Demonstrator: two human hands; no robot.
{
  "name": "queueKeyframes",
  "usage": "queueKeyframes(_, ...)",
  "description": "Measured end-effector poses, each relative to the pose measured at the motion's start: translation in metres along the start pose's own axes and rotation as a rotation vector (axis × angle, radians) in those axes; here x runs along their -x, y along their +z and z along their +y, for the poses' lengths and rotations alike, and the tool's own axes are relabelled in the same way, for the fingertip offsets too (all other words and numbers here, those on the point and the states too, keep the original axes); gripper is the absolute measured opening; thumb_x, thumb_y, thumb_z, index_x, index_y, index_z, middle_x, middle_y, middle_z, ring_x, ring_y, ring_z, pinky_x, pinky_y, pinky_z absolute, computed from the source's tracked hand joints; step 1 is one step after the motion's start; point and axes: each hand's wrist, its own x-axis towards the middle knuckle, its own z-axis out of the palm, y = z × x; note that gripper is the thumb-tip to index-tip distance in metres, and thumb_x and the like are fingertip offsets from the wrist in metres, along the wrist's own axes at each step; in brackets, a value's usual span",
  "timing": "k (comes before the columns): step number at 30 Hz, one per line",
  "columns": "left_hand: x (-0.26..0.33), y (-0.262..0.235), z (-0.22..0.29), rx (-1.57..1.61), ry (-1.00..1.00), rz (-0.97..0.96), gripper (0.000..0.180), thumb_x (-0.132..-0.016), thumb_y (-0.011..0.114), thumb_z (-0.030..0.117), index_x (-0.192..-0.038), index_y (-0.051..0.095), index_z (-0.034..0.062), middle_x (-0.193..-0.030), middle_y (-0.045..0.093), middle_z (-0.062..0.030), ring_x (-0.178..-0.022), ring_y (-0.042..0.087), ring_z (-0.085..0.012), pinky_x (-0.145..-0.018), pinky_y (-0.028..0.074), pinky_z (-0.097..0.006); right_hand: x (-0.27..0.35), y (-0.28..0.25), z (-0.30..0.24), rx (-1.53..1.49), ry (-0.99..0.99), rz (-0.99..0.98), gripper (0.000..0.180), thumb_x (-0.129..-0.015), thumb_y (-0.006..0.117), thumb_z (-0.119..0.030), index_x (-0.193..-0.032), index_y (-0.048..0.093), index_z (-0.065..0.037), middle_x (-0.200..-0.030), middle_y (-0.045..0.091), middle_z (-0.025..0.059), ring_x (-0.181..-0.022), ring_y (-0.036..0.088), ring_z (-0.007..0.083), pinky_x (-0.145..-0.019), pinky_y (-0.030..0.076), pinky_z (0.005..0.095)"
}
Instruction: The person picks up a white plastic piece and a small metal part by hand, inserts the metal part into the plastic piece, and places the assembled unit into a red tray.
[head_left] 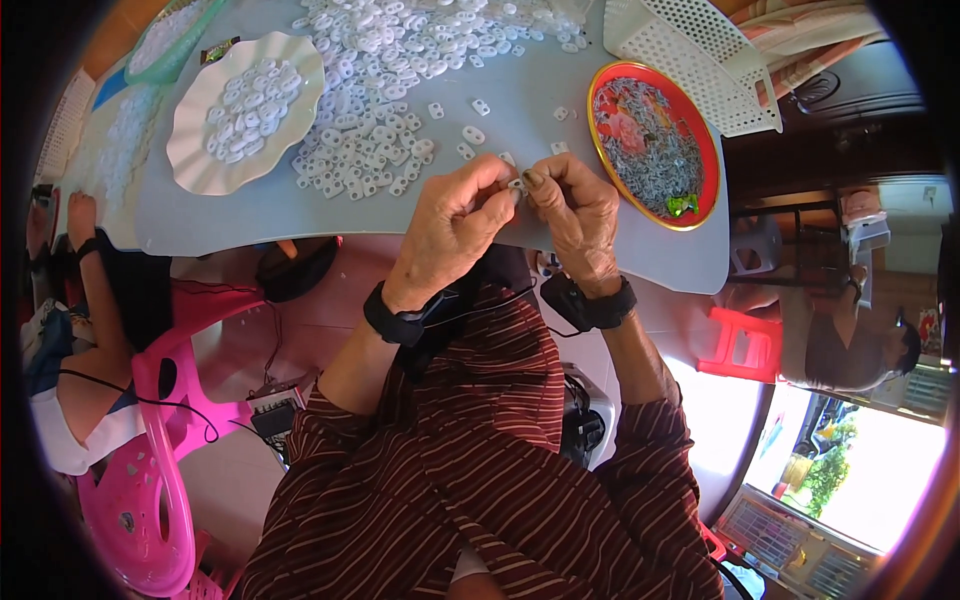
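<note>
Both my hands meet just above the near edge of the table. My left hand [452, 228] pinches a small white plastic piece [516, 185] between thumb and forefinger. My right hand [577, 212] is closed in a pinch against that piece; whatever its fingertips hold is too small to make out. Beyond my hands lie a few loose white oval pieces with two holes [473, 134]. Right of my right hand stands a red, gold-rimmed tray [712, 165] full of small grey metal bits, with a green wrapped sweet [682, 205] at its near side.
A scalloped white plate [185, 150] of similar pieces stands left. Next to it is a heap of white pieces [360, 150], with a larger pile [400, 40] behind. A white perforated basket [690, 50] sits at the far right. People sit at both sides, near a pink chair [150, 500].
</note>
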Motion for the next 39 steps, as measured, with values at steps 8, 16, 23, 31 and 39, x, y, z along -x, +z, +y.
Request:
queueKeyframes(8, -0.001, 0.006, -0.005, 0.006, 0.111, 0.097, 0.011, -0.086, 0.057, 0.006, -0.092, 0.054, -0.0024, -0.064, 0.050, -0.0002, -0.059, 0.043, -0.0056, -0.052, 0.037, -0.021, -0.001, 0.001, -0.004, 0.013, -0.005, -0.003, 0.017, -0.090, 0.062, -0.016, -0.086, 0.059, 0.000, -0.069, 0.057, -0.0013, -0.064, 0.047, 0.0044, -0.058, 0.040, 0.0198)
queueKeyframes(16, 0.002, 0.004, -0.001, 0.061, 0.059, 0.088, 0.010, -0.086, 0.057, 0.007, -0.090, 0.054, -0.0025, -0.065, 0.049, 0.0015, -0.059, 0.041, -0.0046, -0.052, 0.036, -0.020, 0.002, 0.006, 0.002, -0.126, -0.026, 0.012, 0.014, -0.090, 0.061, -0.014, -0.086, 0.060, 0.000, -0.070, 0.056, -0.0017, -0.063, 0.046, 0.0043, -0.057, 0.039, 0.0196)
queueKeyframes(23, -0.001, 0.006, -0.002, 0.003, 0.120, 0.116, 0.011, -0.088, 0.055, 0.009, -0.089, 0.054, -0.0023, -0.064, 0.049, 0.0002, -0.059, 0.041, -0.0049, -0.051, 0.035, -0.021, 0.001, 0.007, -0.001, -0.022, 0.010, 0.035, 0.015, -0.090, 0.062, -0.014, -0.085, 0.060, 0.000, -0.069, 0.057, -0.0016, -0.062, 0.045, 0.0037, -0.055, 0.038, 0.0196)
queueKeyframes(31, 0.002, 0.007, 0.000, 0.043, 0.100, 0.113, 0.013, -0.088, 0.055, 0.010, -0.092, 0.056, -0.0027, -0.066, 0.051, -0.0003, -0.060, 0.043, -0.0051, -0.053, 0.037, -0.021, 0.003, 0.005, -0.004, -0.147, 0.024, -0.021, 0.014, -0.089, 0.063, -0.014, -0.088, 0.060, 0.000, -0.076, 0.060, -0.0001, -0.070, 0.051, 0.0047, -0.062, 0.042, 0.0193)
queueKeyframes(39, -0.004, -0.002, 0.010, -0.141, 0.208, 0.309, 0.010, -0.087, 0.055, 0.003, -0.096, 0.056, -0.0018, -0.074, 0.056, -0.0078, -0.064, 0.053, -0.0154, -0.058, 0.043, -0.028, 0.001, 0.009, 0.001, -0.227, -0.019, 0.068, 0.012, -0.089, 0.061, -0.010, -0.091, 0.058, 0.001, -0.082, 0.064, 0.0041, -0.070, 0.054, 0.0071, -0.066, 0.045, 0.0209)
